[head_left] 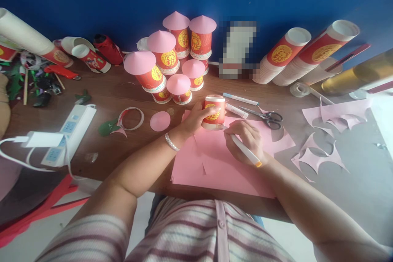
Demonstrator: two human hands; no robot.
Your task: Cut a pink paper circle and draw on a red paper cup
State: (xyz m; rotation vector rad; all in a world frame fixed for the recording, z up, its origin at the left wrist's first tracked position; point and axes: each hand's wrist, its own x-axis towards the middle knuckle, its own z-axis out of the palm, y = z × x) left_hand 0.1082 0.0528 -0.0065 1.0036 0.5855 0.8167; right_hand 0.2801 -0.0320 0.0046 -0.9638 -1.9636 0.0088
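Observation:
My left hand [195,118] grips a red paper cup [216,119] with a gold emblem and a white band at its lower end. My right hand [248,136] is closed around a white marker [246,150] with an orange end. The marker's front end is close to the cup's lower white rim; whether it touches, I cannot tell. Beneath both hands lie pink paper sheets [196,163]. Behind them stand several red cups topped with pink paper cones [178,85]. Scissors [264,117], a blue-capped marker [241,98] and another white marker [236,110] lie near the cup.
A pink paper disc [160,121] and a tape roll [131,119] lie left of the sheets. Further left is a white power strip [72,133] with cables. Stacked paper cups [282,54] lean at the back right. Pink paper scraps [322,159] lie at the right.

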